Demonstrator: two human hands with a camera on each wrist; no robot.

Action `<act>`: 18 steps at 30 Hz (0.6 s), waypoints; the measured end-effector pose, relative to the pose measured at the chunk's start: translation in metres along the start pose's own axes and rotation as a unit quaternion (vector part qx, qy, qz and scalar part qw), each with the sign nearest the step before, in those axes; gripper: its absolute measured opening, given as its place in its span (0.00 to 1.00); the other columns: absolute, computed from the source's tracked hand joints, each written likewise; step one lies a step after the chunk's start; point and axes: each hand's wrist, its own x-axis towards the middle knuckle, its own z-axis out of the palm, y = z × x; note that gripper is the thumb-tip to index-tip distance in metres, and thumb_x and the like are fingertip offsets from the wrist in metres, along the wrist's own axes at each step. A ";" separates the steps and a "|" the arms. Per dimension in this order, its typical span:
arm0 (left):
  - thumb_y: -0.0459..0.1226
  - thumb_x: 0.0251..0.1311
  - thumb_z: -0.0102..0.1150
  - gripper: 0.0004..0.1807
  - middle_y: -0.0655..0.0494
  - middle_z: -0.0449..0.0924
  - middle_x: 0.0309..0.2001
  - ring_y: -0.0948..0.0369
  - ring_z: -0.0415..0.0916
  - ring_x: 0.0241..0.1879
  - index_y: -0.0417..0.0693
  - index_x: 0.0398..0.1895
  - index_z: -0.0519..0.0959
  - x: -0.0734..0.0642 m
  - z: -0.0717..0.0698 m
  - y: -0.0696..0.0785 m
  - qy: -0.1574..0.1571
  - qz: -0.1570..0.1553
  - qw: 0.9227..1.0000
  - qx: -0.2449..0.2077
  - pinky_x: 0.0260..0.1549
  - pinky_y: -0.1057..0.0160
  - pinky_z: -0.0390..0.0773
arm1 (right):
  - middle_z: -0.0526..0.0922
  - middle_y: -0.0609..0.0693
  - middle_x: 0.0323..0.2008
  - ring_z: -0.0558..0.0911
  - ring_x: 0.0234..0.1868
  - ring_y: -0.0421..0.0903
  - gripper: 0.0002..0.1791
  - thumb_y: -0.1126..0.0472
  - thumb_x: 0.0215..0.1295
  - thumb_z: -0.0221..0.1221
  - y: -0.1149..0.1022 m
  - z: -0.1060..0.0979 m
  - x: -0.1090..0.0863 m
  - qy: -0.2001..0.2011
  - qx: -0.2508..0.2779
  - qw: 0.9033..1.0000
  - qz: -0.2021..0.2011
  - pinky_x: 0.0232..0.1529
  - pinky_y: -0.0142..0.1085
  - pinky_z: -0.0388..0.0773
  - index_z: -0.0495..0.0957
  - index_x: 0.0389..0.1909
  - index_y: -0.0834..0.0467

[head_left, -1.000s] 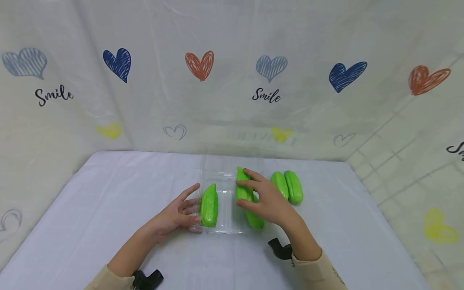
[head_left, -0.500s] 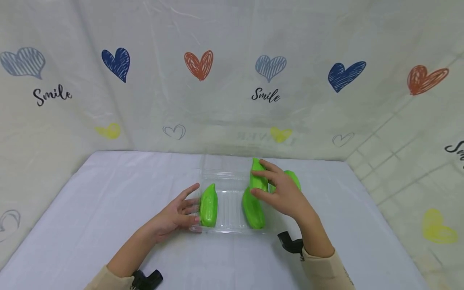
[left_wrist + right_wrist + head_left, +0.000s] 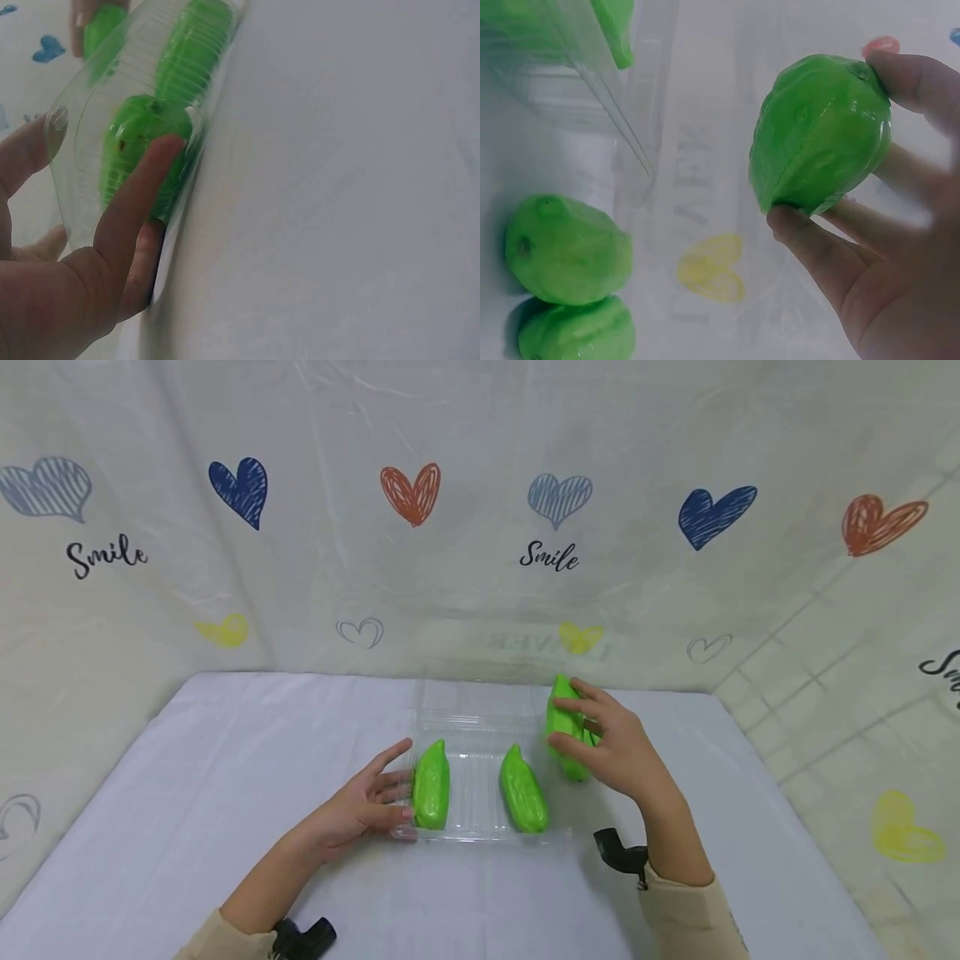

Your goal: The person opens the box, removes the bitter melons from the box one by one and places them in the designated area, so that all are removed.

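Note:
My right hand [image 3: 611, 739] pinches a glossy green bitter melon [image 3: 562, 718] by its sides, above the table to the right of a clear plastic box [image 3: 480, 837]. In the right wrist view the held bitter melon [image 3: 821, 135] hangs between thumb and fingertips. Inside the box, one bitter melon [image 3: 431, 785] lies along the left wall and another bitter melon [image 3: 523, 789] slants at the right. My left hand [image 3: 367, 806] rests against the box's left side, fingers spread and fairly straight. In the left wrist view, its digits touch the clear wall [image 3: 82, 172].
Two more bitter melons lie side by side on the table right of the box, mostly hidden in the head view; the nearer melon [image 3: 568, 247] shows in the right wrist view. The clear lid [image 3: 480, 697] stands raised behind. A white cloth [image 3: 247, 760] covers the table.
My right hand has carried its bitter melon rightward, from over the box's right side to beyond its edge, uncovering the slanted melon inside. The left hand has stayed in place.

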 end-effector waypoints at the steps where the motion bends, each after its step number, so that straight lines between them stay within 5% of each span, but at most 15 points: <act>1: 0.29 0.57 0.68 0.57 0.37 0.43 0.78 0.38 0.48 0.76 0.66 0.81 0.42 0.000 0.000 0.000 0.001 0.000 1.000 0.000 0.52 0.46 0.81 | 0.63 0.55 0.74 0.67 0.72 0.57 0.28 0.52 0.62 0.69 0.001 -0.001 0.000 0.002 0.001 1.000 0.001 0.61 0.53 0.76 0.79 0.61 0.57; 18: 0.28 0.58 0.66 0.56 0.37 0.43 0.78 0.38 0.50 0.75 0.66 0.81 0.42 -0.001 -0.001 0.000 -0.008 0.005 1.000 -0.015 0.50 0.41 0.81 | 0.62 0.56 0.75 0.66 0.72 0.59 0.26 0.52 0.64 0.67 0.017 -0.020 -0.003 0.023 -0.008 1.000 0.018 0.60 0.49 0.76 0.78 0.62 0.56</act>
